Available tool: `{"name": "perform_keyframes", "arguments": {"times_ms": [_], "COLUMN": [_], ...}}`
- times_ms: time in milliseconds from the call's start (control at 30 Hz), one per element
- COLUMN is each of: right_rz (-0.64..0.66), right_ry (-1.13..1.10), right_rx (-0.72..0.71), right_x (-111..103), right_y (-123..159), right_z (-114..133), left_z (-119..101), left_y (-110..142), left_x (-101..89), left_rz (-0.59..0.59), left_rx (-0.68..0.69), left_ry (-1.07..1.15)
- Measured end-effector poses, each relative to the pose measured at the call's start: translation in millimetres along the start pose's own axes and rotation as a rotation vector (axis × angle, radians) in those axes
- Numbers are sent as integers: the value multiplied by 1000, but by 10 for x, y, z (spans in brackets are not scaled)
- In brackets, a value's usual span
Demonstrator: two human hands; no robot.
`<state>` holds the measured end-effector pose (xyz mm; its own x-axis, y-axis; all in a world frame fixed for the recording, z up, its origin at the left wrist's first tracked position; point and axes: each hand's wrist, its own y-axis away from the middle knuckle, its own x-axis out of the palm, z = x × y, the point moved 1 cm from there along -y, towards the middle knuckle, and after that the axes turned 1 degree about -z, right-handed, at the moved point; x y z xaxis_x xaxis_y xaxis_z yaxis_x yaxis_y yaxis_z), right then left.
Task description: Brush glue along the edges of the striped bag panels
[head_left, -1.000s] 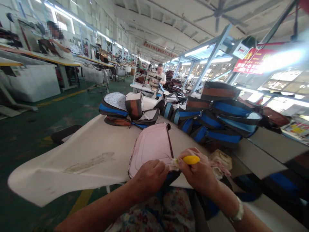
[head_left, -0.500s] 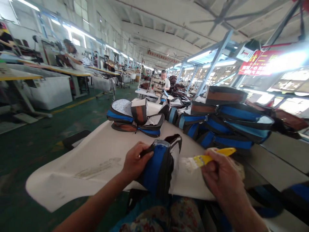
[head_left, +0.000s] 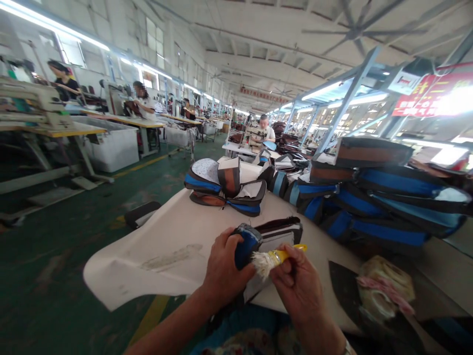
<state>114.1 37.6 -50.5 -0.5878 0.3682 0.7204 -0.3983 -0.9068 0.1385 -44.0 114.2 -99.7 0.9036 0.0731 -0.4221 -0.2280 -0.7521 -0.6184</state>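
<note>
Left fingers bent, thumb opposite: my left hand (head_left: pixel 223 264) has the blue-and-gray bag piece (head_left: pixel 254 241) gripped at its near left side. Right fingers closed round a yellow handle, so my right hand (head_left: pixel 301 286) holds the brush (head_left: pixel 275 258), pale bristles pointing left, close to the left thumb (touching or not, can't tell). The bag piece is at lower center of the frame, open side up, pale lining panel showing, over the near part of the pale work surface (head_left: pixel 166 236). A gray smear (head_left: pixel 173 259) marks that surface, left of my left hand.

Next out: at center, on the far end of the surface, a cluster of sewn pieces (head_left: pixel 225 190), blue, brown and gray. Right side of the frame, a big stack of similar pieces (head_left: pixel 391 197). Lower right, a grubby container (head_left: pixel 388 281) with a pink rag (head_left: pixel 388 293) on it, beside a dark flat piece (head_left: pixel 342 283).

Farther off, a person in white (head_left: pixel 269 132) sits behind a machine, upper center. Another person (head_left: pixel 140 104) works at a table, upper left, near a white bin (head_left: pixel 116 148). Green floor (head_left: pixel 74 256) on the left, red banner (head_left: pixel 436 93) upper right.
</note>
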Motion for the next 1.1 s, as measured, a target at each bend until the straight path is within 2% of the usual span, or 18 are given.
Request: {"name": "perform_keyframes", "arguments": {"times_ms": [100, 233, 300, 433, 533, 600, 700, 800, 867, 933, 1000, 1100], "right_rz": [-98, -237, -218, -52, -86, -125, -123, -67, -70, -113, -135, -136], "right_ry": [71, 288, 426, 751, 884, 820, 711, 767, 753, 637, 505, 422], "right_rx": [-118, -431, -546, -650, -749, -807, -773, -694, -720, -738, -672, -558], "right_x": [-27, 10, 70, 191, 220, 215, 223, 294, 346, 359, 321, 177], "right_y": [-23, -50, -84, -280, -461, -523, -525, -529, -562, -586, -560, -401], "right_z": [233, 520, 519, 367, 368, 419, 429, 338, 292, 277, 265, 230], "left_z": [32, 26, -19, -99, -100, -79, -64, -85, -91, -55, 43, 289], "left_y": [-100, -207, -229, -255, -286, -309, -335, -357, -368, -358, -300, -90], "left_x": [38, 26, 24, 31, 12, -15, -53, -64, -56, -39, -19, 21], "left_rz": [30, 125, 157, 182, 190, 190, 198, 197, 192, 177, 107, -54], "left_rx": [-38, -93, -118, -154, -171, -186, -206, -202, -187, -164, -126, -36], "left_ry": [151, 289, 302, 314, 318, 319, 311, 293, 272, 229, 168, 155]}}
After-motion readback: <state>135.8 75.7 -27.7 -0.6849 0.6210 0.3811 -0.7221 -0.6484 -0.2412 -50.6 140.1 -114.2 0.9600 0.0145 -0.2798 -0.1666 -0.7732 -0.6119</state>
